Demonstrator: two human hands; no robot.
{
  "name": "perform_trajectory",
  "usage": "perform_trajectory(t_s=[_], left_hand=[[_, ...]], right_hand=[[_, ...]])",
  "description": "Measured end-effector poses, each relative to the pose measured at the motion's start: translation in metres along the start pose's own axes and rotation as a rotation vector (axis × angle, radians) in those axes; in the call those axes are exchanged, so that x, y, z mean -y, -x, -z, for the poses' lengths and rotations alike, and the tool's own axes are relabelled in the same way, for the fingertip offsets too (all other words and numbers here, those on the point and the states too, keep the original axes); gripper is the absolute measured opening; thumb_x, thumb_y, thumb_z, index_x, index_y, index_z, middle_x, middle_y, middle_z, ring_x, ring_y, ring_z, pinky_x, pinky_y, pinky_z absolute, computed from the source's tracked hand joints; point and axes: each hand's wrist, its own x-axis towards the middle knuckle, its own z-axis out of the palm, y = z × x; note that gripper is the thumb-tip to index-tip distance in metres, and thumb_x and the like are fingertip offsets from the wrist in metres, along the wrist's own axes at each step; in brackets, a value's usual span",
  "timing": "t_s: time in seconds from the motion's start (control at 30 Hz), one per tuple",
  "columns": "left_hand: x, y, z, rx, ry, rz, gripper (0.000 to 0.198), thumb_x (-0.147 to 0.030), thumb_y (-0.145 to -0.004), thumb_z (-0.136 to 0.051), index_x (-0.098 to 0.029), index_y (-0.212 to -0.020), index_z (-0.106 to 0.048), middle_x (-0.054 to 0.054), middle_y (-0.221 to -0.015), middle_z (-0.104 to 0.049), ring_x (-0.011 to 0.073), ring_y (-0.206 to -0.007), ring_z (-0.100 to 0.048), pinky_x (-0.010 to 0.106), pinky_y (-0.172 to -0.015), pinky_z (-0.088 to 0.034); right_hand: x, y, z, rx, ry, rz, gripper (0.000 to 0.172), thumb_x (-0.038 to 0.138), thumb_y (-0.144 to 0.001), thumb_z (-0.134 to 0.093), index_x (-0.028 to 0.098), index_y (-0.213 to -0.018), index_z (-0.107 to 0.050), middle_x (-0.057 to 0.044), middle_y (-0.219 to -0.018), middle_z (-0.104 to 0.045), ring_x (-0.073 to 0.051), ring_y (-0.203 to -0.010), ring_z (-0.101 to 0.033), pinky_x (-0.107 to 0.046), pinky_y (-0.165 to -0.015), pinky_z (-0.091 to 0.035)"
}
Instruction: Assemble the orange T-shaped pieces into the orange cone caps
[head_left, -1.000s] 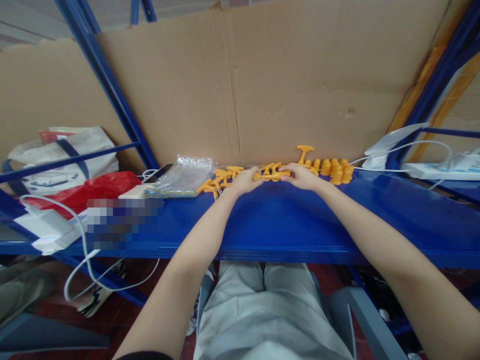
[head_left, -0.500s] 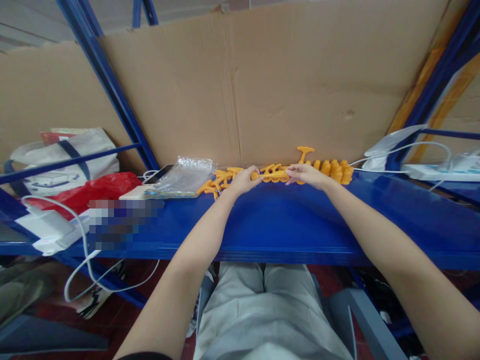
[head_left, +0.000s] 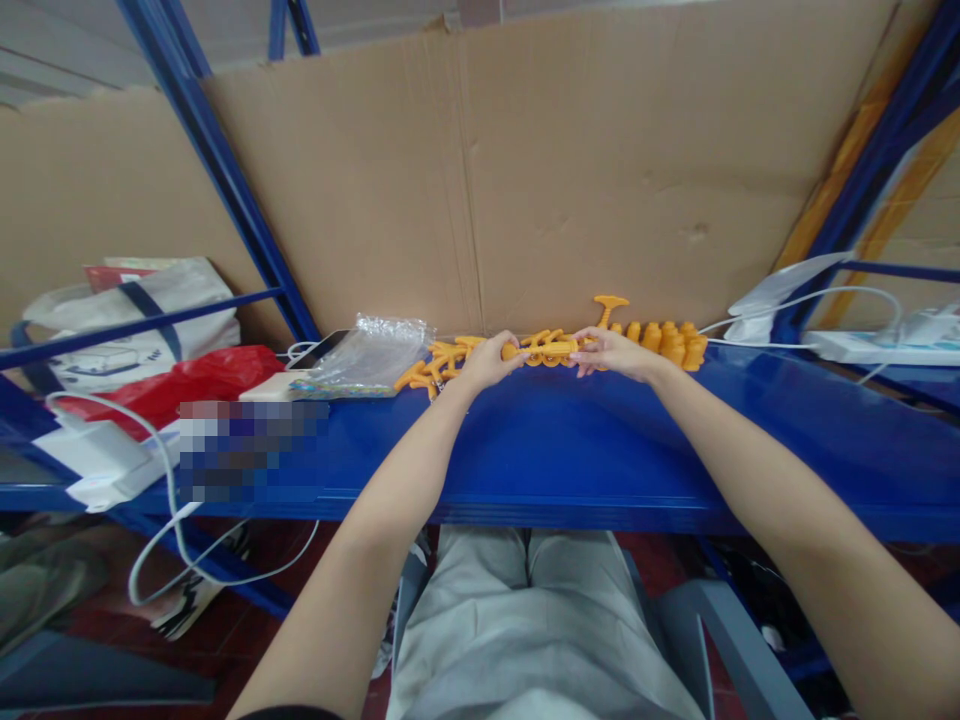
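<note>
A person's left hand (head_left: 489, 364) and right hand (head_left: 616, 354) hold an orange part (head_left: 551, 351) between them at the far side of a blue bench (head_left: 577, 430), each grip pinching one end. Orange pieces (head_left: 675, 345) lie to either side. Cardboard (head_left: 600, 170) lines the back behind blue posts (head_left: 225, 175); clear bags (head_left: 367, 358), a red bag (head_left: 187, 385) and a tote (head_left: 169, 320) crowd the left above a reddish floor (head_left: 255, 640).

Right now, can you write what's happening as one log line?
left hand: holds long orange plastic piece | right hand: holds its other end | beneath: glossy blue shelf | behind: brown cardboard panel
</note>
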Motion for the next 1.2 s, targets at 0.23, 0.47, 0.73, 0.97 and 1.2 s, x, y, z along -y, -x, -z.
perform_trajectory(t_s=[0.23,0.47,0.73,0.97,1.2], left_hand=[[0.0003,-0.0002,-0.0023,-0.014,-0.033,0.005,0.022,-0.039,-0.085,-0.069,-0.020,-0.091,-0.061,-0.003,-0.064,-0.061,0.0166,-0.065,-0.058,0.025,-0.063,-0.038],[0.0006,-0.0006,-0.0023,-0.018,0.079,0.013,0.023,-0.040,-0.084,-0.070,-0.020,-0.086,-0.057,-0.005,-0.061,-0.057,0.0138,-0.058,-0.054,0.024,-0.059,-0.036],[-0.0072,0.0000,-0.0013,-0.056,0.053,-0.028,0.024,-0.040,-0.081,-0.072,-0.020,-0.085,-0.058,-0.004,-0.067,-0.059,0.0148,-0.065,-0.055,0.025,-0.063,-0.036],[-0.0045,-0.0012,-0.0035,-0.044,0.095,-0.013,0.026,-0.043,-0.083,-0.069,-0.020,-0.088,-0.058,-0.004,-0.066,-0.059,0.0145,-0.063,-0.055,0.024,-0.062,-0.037],[-0.0031,-0.0007,-0.0040,-0.067,-0.021,0.010,0.024,-0.040,-0.084,-0.071,-0.020,-0.088,-0.059,-0.004,-0.065,-0.061,0.0148,-0.064,-0.056,0.024,-0.061,-0.036]], right_hand=[[-0.0044,-0.0018,-0.0024,0.018,0.009,0.001,0.027,0.036,-0.085,-0.078,0.017,-0.094,-0.059,-0.008,-0.078,-0.075,-0.013,-0.060,-0.068,-0.025,-0.059,-0.053],[-0.0033,-0.0019,-0.0012,0.044,-0.039,0.047,0.042,0.034,-0.072,-0.087,0.020,-0.094,-0.055,0.000,-0.070,-0.071,-0.011,-0.056,-0.065,-0.021,-0.053,-0.048],[-0.0031,-0.0028,-0.0014,0.027,-0.018,0.043,0.052,0.069,-0.078,-0.072,0.019,-0.074,-0.060,-0.006,-0.062,-0.067,-0.014,-0.053,-0.061,-0.027,-0.055,-0.049],[0.0003,-0.0017,-0.0033,-0.042,0.046,-0.076,0.063,0.078,-0.089,-0.048,0.018,-0.083,-0.066,-0.013,-0.072,-0.072,-0.017,-0.054,-0.063,-0.031,-0.056,-0.053],[-0.0005,0.0016,0.0011,0.033,-0.096,-0.013,0.031,0.028,-0.085,-0.078,0.020,-0.109,-0.062,-0.006,-0.097,-0.076,-0.011,-0.068,-0.070,-0.021,-0.060,-0.056]])
